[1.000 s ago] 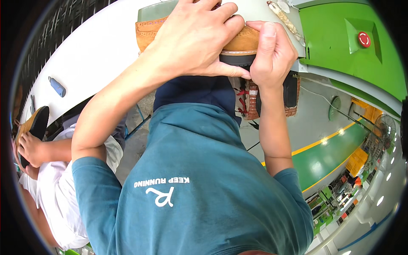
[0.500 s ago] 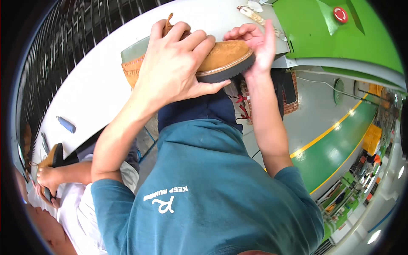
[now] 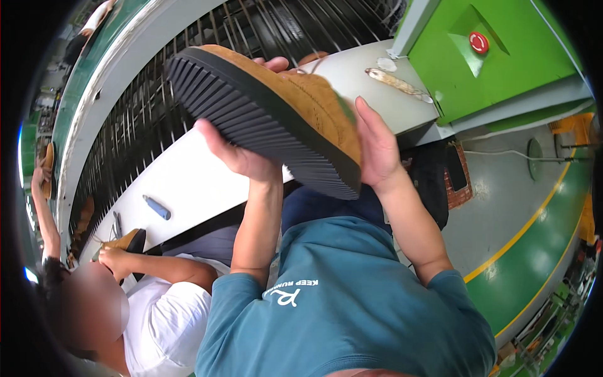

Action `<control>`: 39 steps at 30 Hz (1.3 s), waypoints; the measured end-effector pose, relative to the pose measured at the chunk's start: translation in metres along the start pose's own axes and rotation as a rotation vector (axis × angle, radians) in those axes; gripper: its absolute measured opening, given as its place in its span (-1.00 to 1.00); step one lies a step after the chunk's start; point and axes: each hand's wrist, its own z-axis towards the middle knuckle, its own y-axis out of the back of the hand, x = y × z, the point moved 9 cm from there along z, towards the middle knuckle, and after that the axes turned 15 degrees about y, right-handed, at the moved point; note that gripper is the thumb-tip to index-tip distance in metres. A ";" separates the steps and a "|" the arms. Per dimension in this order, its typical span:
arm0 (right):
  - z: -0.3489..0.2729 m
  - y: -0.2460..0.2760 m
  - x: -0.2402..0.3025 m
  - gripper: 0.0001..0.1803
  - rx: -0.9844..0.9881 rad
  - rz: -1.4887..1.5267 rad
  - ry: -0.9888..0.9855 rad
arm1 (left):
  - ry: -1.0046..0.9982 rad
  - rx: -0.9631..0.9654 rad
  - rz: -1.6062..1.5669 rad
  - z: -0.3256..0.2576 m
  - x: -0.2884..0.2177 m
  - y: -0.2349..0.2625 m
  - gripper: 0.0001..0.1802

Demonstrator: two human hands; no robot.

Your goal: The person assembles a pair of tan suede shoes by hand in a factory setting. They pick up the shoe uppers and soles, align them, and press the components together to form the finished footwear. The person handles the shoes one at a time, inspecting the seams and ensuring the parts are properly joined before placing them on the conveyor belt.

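A tan suede shoe point(image 3: 308, 94) is raised over the white table edge, its black ridged sole point(image 3: 251, 116) turned toward me and its toe at the upper left. My left hand point(image 3: 245, 157) grips the front half, thumb pressed on the sole's edge and fingertips showing over the far side of the upper. At the heel, my right hand point(image 3: 379, 151) cups the shoe with its palm against the back. The right thumb points up; the other right fingers are hidden behind the heel. A lace end shows above the upper.
On the white table point(image 3: 188, 169) lie a blue-handled cutter point(image 3: 156, 207) and a pale wrapped stick point(image 3: 399, 84). Dark conveyor bars point(image 3: 147, 119) run beyond it. A green machine point(image 3: 449, 69) with a red button point(image 3: 478, 43) stands right. A co-worker point(image 3: 169, 308) on my left holds another tan shoe point(image 3: 129, 242).
The shoe has swung from sole-down, toe right, to toe upper left with the sole facing me. My left hand has shifted to the front half, my right from the toe to the heel.
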 end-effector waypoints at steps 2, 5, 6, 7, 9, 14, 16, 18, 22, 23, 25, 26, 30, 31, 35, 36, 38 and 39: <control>0.017 0.009 0.021 -0.49 0.048 -0.165 0.073 | 0.001 0.000 -0.003 0.012 -0.014 0.023 0.04; 0.045 0.007 0.046 -0.52 0.191 -0.643 0.382 | -0.062 -0.224 0.136 0.020 -0.037 0.099 -0.04; 0.051 0.015 0.036 -0.52 0.213 -0.724 0.406 | -0.095 -0.334 0.218 0.017 -0.039 0.123 -0.03; 0.058 0.023 0.028 -0.53 0.233 -0.808 0.436 | -0.094 -0.311 0.239 0.019 -0.033 0.133 0.00; 0.058 0.028 0.023 -0.55 0.218 -0.906 0.515 | -0.050 -0.331 0.243 0.020 -0.020 0.153 0.02; 0.053 0.027 0.011 -0.57 0.206 -0.878 0.563 | -0.059 -0.322 0.202 0.016 -0.014 0.167 -0.16; 0.054 0.028 0.010 -0.59 0.221 -0.916 0.590 | -0.014 -0.265 0.217 0.024 -0.012 0.191 -0.25; 0.061 0.029 0.011 -0.58 0.232 -0.979 0.594 | 0.008 -0.333 0.295 0.023 -0.015 0.186 -0.42; 0.069 0.025 0.020 -0.55 0.198 -1.132 0.555 | 0.064 -0.337 0.939 0.028 -0.036 0.151 -0.52; 0.071 0.025 0.022 -0.51 0.188 -1.144 0.545 | 0.092 -0.243 1.203 0.031 -0.037 0.129 -0.50; 0.074 0.032 0.021 -0.43 0.165 -1.169 0.510 | -0.061 0.076 1.658 0.032 -0.035 0.064 -0.24; 0.074 0.032 0.021 -0.37 0.208 -1.210 0.550 | -0.257 0.306 1.827 0.025 -0.023 0.027 0.02; 0.068 0.025 0.024 0.05 0.435 -1.351 0.623 | -0.243 0.391 1.938 0.025 0.006 0.009 0.26; 0.062 0.022 0.023 0.21 0.498 -1.381 0.613 | -0.042 0.394 1.952 0.030 0.009 0.009 0.17; 0.060 0.022 0.018 0.50 0.562 -1.427 0.559 | 0.240 0.450 1.889 0.030 0.015 0.022 0.34; 0.061 0.022 0.018 0.46 0.567 -1.429 0.569 | 0.087 0.420 1.921 0.031 0.012 0.021 0.36; 0.064 0.034 0.015 0.38 0.499 -1.359 0.523 | -0.229 0.351 1.970 0.026 0.009 0.020 0.42; 0.065 0.040 0.012 0.34 0.466 -1.323 0.503 | -0.187 0.342 1.956 0.027 0.011 0.024 0.43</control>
